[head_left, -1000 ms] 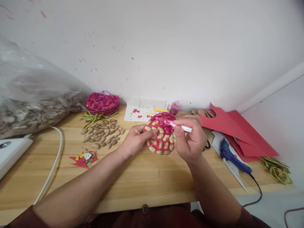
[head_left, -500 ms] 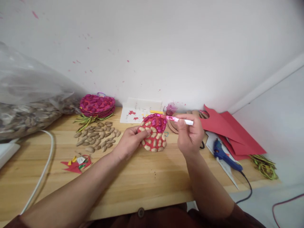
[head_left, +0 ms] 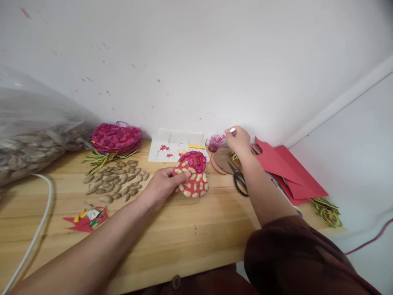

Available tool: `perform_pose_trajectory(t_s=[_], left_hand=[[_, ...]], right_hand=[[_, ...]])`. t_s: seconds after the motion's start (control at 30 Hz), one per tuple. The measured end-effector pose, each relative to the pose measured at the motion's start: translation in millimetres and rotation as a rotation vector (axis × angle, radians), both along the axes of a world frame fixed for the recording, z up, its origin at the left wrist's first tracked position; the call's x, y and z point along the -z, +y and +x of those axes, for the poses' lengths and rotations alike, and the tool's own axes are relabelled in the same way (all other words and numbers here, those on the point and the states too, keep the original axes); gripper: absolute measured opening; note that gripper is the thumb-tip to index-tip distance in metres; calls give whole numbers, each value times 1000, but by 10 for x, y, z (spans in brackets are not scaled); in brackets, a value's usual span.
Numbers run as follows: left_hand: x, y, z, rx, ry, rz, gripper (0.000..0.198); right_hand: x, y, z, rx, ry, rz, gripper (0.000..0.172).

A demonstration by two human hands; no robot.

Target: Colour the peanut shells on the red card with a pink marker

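My left hand [head_left: 167, 183] grips the left edge of a round red disc [head_left: 190, 177] studded with peanuts, thumb on its face. The peanuts on the disc's upper part are painted magenta; those lower down are bare tan. My right hand [head_left: 238, 140] is closed around a paintbrush [head_left: 221, 137] with a white handle end. The brush's tip end points down into a small clear cup [head_left: 214, 143] of magenta paint by the wall. Loose peanuts [head_left: 115, 180] lie spread on the table left of the disc.
A stack of magenta peanut discs [head_left: 116, 137] and a bag of peanuts [head_left: 33, 151] stand at the left. Paper scraps [head_left: 87, 220] lie in front. Cardboard discs [head_left: 221, 159], black scissors [head_left: 240, 182] and red sheets [head_left: 291, 172] are at the right. A white sheet [head_left: 155, 150] holds red stars.
My right hand has moved the brush away from the disc, forward to the paint cup. The disc stays in my left hand. The view has shifted a little to the right.
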State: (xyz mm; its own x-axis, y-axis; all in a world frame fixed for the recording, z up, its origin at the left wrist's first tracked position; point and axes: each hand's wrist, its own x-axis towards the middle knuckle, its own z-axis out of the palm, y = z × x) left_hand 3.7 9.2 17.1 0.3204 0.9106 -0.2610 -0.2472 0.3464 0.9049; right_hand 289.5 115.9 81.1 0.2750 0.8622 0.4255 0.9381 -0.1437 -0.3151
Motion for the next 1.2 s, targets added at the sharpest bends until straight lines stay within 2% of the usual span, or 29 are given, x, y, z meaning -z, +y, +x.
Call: perform_pose_trajectory(t_s=[0.17,0.33,0.53,0.73,0.8,0.87,0.93,1.0,1.1,1.2], left_hand=[[-7,-1,-7,46,-7,-30,33],[29,-5,-25,83,-15,-20,26],[19,3,2,77,-11,-12,24],[68,26,-1,75,46,88,36],[71,29,-12,64,80,160,37],[56,26,-19,41,152,245,36],[30,17,-22,2,245,342,32],[0,5,-21,-49,322,436,29],[-37,-14,-22,-102,384,540,30],[-57,-26,-27,-129,438,630,33]], right_hand=[[109,151,-140,84,2,-149,24],[148,177,-175,84,-6,-197,23],[88,87,-173,80,37,-103,25],[78,-75,-91,44,129,79,28],[75,-184,-92,23,189,179,29],[48,-373,-166,-109,359,391,27],[-4,-651,-332,-245,498,498,28],[-59,-980,-566,-333,554,530,26],[-68,-1407,-911,-447,528,546,19],[37,-1603,-1090,-539,524,541,13]])
